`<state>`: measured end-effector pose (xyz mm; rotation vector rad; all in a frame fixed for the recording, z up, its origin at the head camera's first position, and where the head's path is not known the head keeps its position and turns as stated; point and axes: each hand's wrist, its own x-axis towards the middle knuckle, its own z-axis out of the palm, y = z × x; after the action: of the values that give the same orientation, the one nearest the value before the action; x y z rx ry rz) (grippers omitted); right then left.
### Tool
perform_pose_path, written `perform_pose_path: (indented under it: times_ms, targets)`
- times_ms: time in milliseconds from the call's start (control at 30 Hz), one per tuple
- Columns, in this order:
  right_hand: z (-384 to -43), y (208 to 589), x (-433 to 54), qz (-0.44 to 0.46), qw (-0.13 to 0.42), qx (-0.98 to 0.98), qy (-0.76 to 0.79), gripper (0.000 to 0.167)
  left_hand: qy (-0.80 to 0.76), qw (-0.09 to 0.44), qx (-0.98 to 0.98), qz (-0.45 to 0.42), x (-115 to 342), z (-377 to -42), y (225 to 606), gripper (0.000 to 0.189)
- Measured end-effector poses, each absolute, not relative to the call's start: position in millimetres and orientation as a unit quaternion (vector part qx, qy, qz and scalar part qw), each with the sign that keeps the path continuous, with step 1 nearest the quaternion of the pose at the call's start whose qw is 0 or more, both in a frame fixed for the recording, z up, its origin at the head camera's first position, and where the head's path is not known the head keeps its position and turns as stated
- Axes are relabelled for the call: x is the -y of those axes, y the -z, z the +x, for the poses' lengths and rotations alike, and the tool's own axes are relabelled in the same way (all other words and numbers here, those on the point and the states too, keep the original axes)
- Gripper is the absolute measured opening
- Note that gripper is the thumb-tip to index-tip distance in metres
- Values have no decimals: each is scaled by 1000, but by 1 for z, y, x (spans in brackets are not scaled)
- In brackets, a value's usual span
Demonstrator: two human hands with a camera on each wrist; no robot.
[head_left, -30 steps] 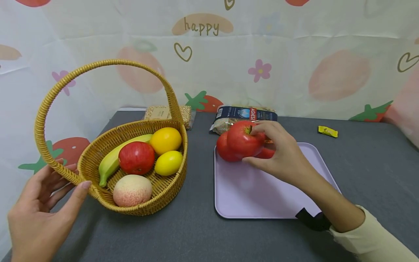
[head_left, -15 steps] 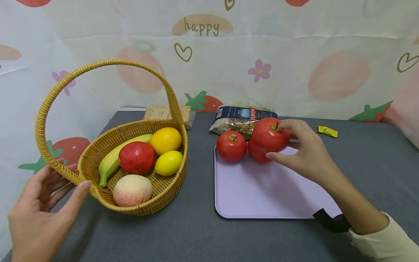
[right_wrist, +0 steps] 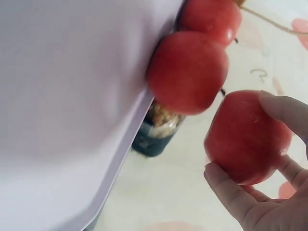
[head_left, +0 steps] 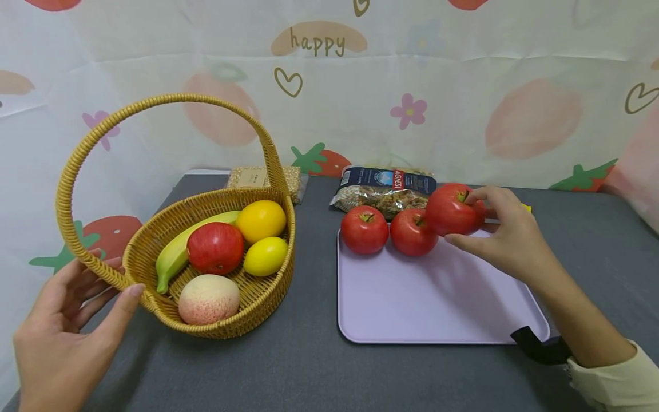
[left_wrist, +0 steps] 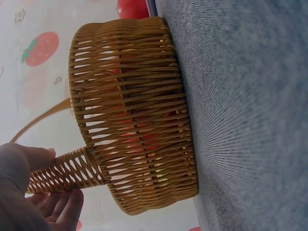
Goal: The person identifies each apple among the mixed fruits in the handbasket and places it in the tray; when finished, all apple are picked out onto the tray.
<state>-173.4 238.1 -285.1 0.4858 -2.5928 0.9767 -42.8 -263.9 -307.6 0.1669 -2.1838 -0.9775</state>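
Note:
In the head view my right hand pinches a red apple by its sides, held above the lilac tray. The right wrist view shows that apple between thumb and fingers, off the tray surface. Two more red apples, a left one and a right one, sit side by side along the tray's back edge. On the left, my left hand grips the lower handle of a wicker basket; the left wrist view has thumb and fingers on either side of that handle.
Inside the basket lie a banana, a red apple, a peach, a yellow-orange fruit and a lemon. Behind stand a grain pack and an AGNESI bag. A yellow wrapper is mostly hidden behind my right hand.
My right hand has carried its apple rightward along the tray's back edge, past the two resting apples, which are now uncovered. The left hand and basket stay where they were.

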Motion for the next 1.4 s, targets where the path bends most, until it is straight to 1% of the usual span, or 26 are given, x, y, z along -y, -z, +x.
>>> perform_pose_path:
  times_ms: [233,367,567,867,1400]
  targets:
    - [-179,291,-250,135,131,924,-332,60,376,365,849,66,265,-43,308,77]
    - [-182,291,-256,124,109,931,-326,56,379,365,848,65,265,-43,308,77]
    - [-186,293,-262,135,68,949,-278,51,377,367,848,64,265,-43,308,77]
    - [-198,299,-266,159,16,949,-272,51,378,367,848,61,265,-42,308,78]
    - [-209,300,-267,145,-11,958,-247,50,382,369,845,51,264,-43,308,77]
